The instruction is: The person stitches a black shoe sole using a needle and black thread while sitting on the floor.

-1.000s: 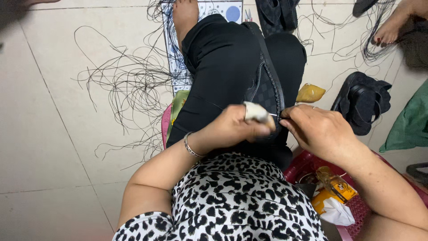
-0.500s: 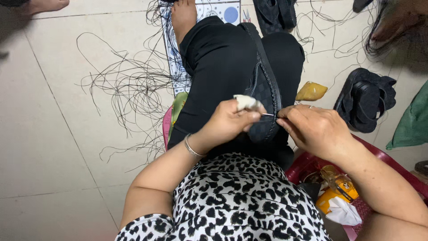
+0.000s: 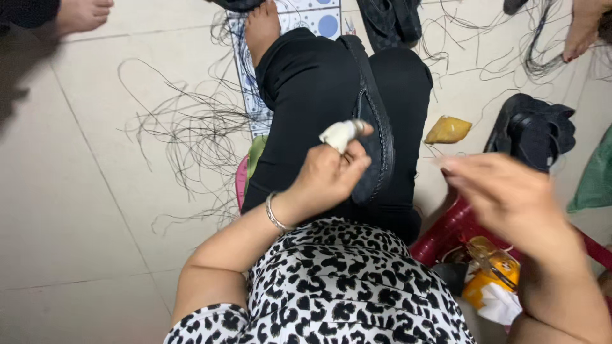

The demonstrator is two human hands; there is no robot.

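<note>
Left hand [image 3: 328, 175] clenched against black shoe [image 3: 375, 143] running up-frame along lap; right hand [image 3: 503, 197] blurred, grip unclear, lower right.

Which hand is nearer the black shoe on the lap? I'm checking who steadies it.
Left. The left hand rests against the black shoe on the lap, one finger wrapped in white. The right hand, blurred, is off to the shoe's right, apart from it.
</note>
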